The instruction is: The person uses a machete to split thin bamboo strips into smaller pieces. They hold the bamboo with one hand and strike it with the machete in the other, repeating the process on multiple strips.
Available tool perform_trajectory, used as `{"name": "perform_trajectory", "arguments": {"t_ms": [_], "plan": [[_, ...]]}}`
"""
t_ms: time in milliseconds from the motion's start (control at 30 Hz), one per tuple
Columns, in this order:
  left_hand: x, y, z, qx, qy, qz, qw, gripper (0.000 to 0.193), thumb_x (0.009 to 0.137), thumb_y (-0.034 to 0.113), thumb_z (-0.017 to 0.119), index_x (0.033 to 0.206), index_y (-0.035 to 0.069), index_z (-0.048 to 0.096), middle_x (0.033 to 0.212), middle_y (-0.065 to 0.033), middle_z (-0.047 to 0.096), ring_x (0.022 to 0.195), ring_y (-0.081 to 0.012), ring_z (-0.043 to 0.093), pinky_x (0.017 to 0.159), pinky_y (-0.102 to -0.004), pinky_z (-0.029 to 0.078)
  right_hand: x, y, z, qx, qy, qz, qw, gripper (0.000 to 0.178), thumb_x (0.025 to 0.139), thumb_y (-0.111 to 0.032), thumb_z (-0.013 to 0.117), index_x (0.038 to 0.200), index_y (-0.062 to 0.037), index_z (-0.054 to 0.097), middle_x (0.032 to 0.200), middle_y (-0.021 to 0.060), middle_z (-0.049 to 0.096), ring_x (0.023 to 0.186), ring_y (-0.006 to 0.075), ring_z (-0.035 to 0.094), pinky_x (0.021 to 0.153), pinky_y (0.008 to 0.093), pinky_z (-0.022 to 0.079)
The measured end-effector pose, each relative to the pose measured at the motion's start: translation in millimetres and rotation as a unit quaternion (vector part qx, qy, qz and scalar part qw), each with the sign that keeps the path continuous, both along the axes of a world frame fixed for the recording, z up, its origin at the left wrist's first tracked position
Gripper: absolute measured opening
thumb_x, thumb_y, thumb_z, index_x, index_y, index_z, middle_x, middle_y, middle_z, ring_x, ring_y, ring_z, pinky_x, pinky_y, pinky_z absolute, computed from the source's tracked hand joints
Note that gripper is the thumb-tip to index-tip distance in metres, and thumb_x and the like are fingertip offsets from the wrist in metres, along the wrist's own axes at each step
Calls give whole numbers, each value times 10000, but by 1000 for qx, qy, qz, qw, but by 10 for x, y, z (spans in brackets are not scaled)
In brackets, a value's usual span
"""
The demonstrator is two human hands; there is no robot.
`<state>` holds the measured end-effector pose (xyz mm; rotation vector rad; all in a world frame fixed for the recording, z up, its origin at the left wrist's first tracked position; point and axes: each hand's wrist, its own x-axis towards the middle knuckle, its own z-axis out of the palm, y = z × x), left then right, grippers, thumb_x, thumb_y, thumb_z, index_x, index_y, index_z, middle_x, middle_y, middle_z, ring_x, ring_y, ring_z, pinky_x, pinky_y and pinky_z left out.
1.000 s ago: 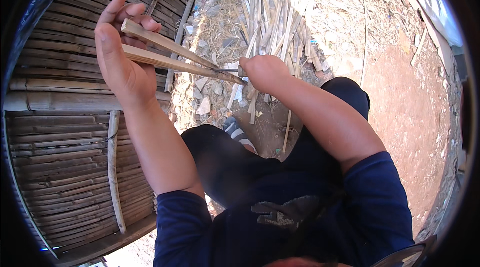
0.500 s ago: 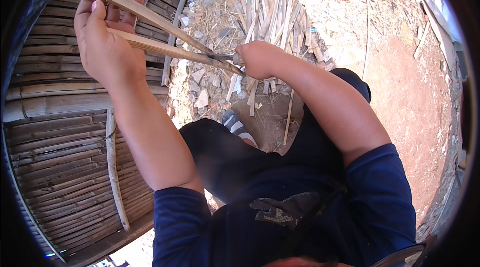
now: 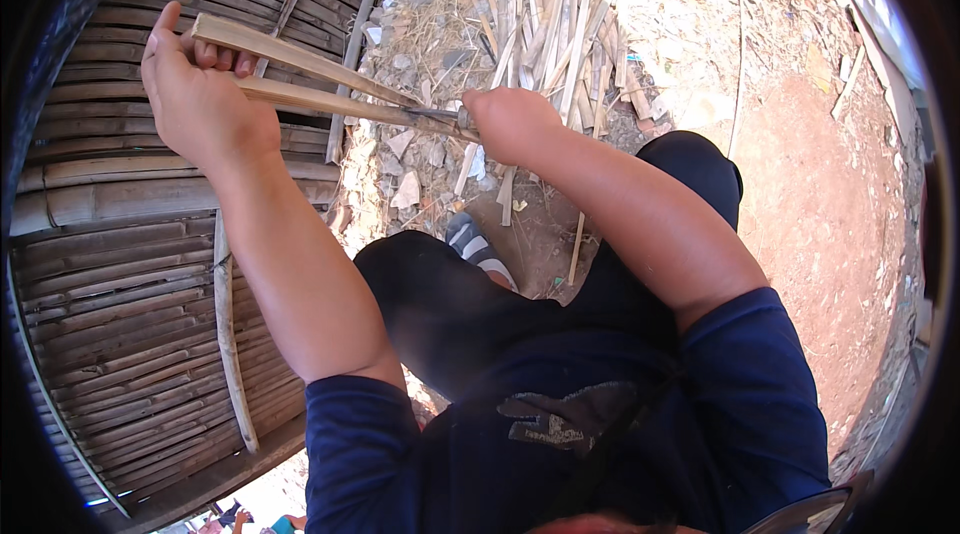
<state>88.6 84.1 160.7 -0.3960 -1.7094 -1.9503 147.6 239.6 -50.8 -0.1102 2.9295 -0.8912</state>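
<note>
A bamboo piece is split lengthwise into two halves, an upper half (image 3: 290,54) and a lower half (image 3: 335,103), spread apart at the left and meeting near my right hand. My left hand (image 3: 215,119) is closed around the end of the lower half, one finger sticking up. The free end of the upper half lies just beside its curled fingers. My right hand (image 3: 515,124) grips a knife (image 3: 432,114), whose dark blade sits in the split where the halves converge. Most of its handle is hidden in my fist.
A slatted bamboo wall (image 3: 120,314) rises close on my left. Ahead on the ground lies a heap of bamboo strips (image 3: 560,19), with stones and litter around it. My sandalled foot (image 3: 475,249) is below my hands. Bare reddish earth (image 3: 810,204) stretches to the right.
My left hand has gone from spread fingers to closed around the lower half. The upper half's free end has shifted left and down. My right hand has moved slightly left.
</note>
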Motion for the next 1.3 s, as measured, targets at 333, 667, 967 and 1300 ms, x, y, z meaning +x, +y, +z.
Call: {"name": "perform_trajectory", "arguments": {"t_ms": [333, 667, 967, 1300], "plan": [[10, 21, -25, -10, 32, -30, 999, 335, 1094, 221, 405, 1318, -3, 513, 692, 0, 360, 661, -132, 354, 562, -289, 316, -267, 250, -32, -188, -186, 62, 962, 515, 800, -102, 689, 1274, 70, 588, 803, 195, 686, 676, 306, 690, 592, 419, 551], [-17, 72, 1, -19, 3, 38, 999, 334, 1085, 238, 405, 1299, 37, 562, 822, -7, 442, 731, -136, 486, 593, -298, 363, 18, 27, 105, 54, 14, -10, 998, 236, 870, -28, 617, 1104, -61, 621, 956, 177, 738, 927, 361, 740, 748, 486, 591], [-210, -148, -5, -4, 10, 9, 1000, 316, 1066, 242, 477, 1266, 19, 578, 783, 7, 469, 692, -138, 521, 575, -288, 373, 63, 20, 220, 19, -72, 13, 997, 279, 857, -90, 686, 1125, -13, 663, 1020, 217, 734, 1002, 368, 721, 838, 476, 580], [-223, -117, -11, -16, 14, 100, 995, 447, 954, 353, 683, 1259, 35, 608, 910, -56, 645, 794, -161, 610, 621, -278, 435, 77, -147, -7, 29, -50, -13, 998, 255, 905, -170, 678, 1082, -5, 597, 971, 220, 732, 958, 396, 720, 821, 482, 575]]}}
